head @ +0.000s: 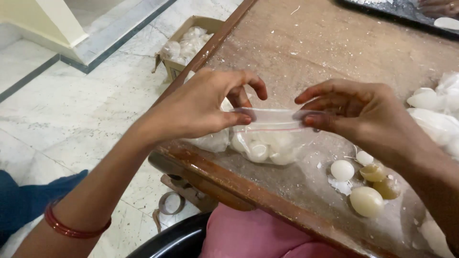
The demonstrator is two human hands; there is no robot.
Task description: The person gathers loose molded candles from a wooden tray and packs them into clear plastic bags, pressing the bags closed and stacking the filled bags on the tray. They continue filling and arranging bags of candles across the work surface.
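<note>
My left hand (203,105) and my right hand (356,112) pinch the two ends of the top strip of a small clear zip bag (273,138), holding it just above the wooden table (306,43). The bag holds several white round pieces. My left thumb and fingers grip its left corner, my right thumb and fingers its right corner. A red bangle (71,228) circles my left wrist. On the table below my right hand lie loose white balls (342,169) and larger yellowish balls (367,201).
Filled clear bags (437,110) pile at the table's right edge, and another bag (210,141) lies under my left hand. A cardboard box of white packets (189,43) stands on the marble floor. Another person's hand (437,7) is at the far right corner.
</note>
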